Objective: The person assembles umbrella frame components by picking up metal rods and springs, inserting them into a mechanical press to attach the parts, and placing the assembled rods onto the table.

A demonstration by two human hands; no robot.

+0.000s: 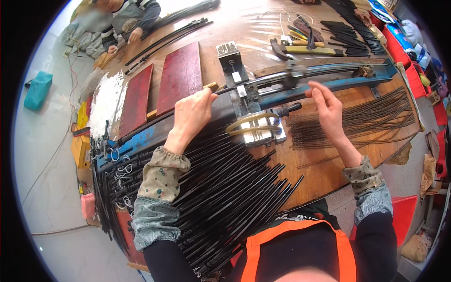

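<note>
My left hand [193, 112] is closed around a thin black rod [226, 90], which lies along a long blue metal bench frame [324, 84]. Just right of that hand stands a metal clamping fixture [242, 91] with pale blocks and yellowish hoses [253, 123]. My right hand [329, 110] is raised over the frame's right part, index finger and thumb stretched out and apart, nothing visible in it. A dark sliding block [295, 75], smeared by motion, is close to its fingertips on the rail; no contact shows.
Many black rods [225, 188] lie in front of the frame. Thin brown spiral rods [352, 117] rest at right. Dark red boards [181, 75], white pieces [105, 103] and a hammer [307, 49] lie beyond. A co-worker's hands [135, 35] are at far left.
</note>
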